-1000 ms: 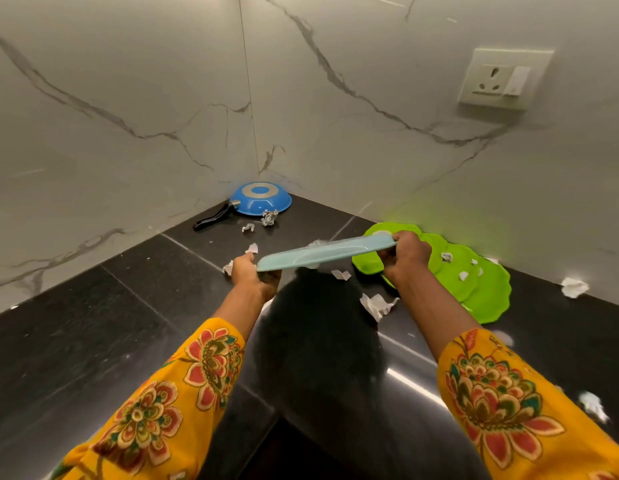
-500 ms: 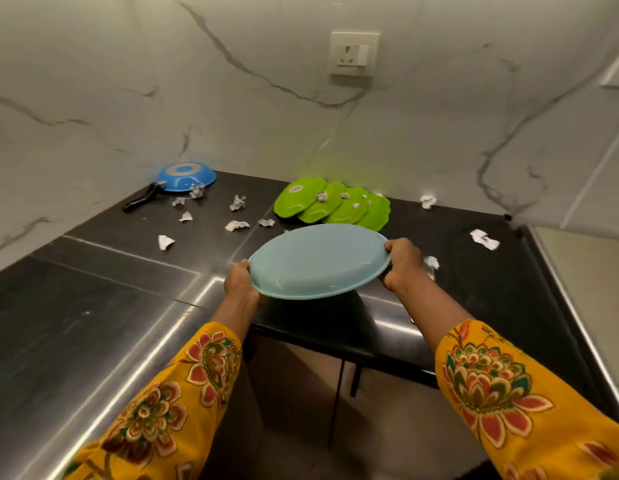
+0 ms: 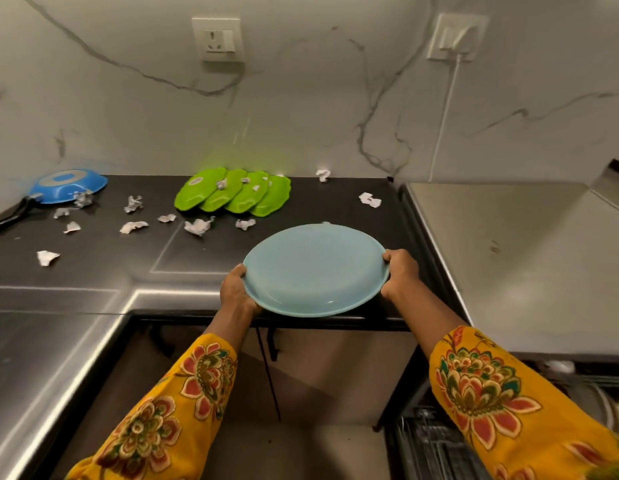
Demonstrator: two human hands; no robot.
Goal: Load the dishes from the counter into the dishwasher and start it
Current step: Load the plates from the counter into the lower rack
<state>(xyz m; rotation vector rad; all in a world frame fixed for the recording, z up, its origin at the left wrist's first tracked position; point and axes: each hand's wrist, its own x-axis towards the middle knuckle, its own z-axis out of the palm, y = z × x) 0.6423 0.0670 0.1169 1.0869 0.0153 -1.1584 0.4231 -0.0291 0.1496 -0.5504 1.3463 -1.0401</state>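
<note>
A marble-walled kitchen corner with a dark counter.

White, grey-veined wall [image 3: 301,109] carries a socket [image 3: 218,39] and a second one [image 3: 455,38] with a white cord [image 3: 443,126] hanging down; the glossy black counter [image 3: 103,278] meets a pale steel surface [image 3: 529,258] on the right.

left hand [image 3: 236,289] + right hand [image 3: 398,271] grip blue plate [image 3: 315,271] | above counter [image 3: 93,271] edge

head cam | faces fwd+down | close over hands [image 3: 315,282] | counter [image 3: 93,271] beyond
</note>
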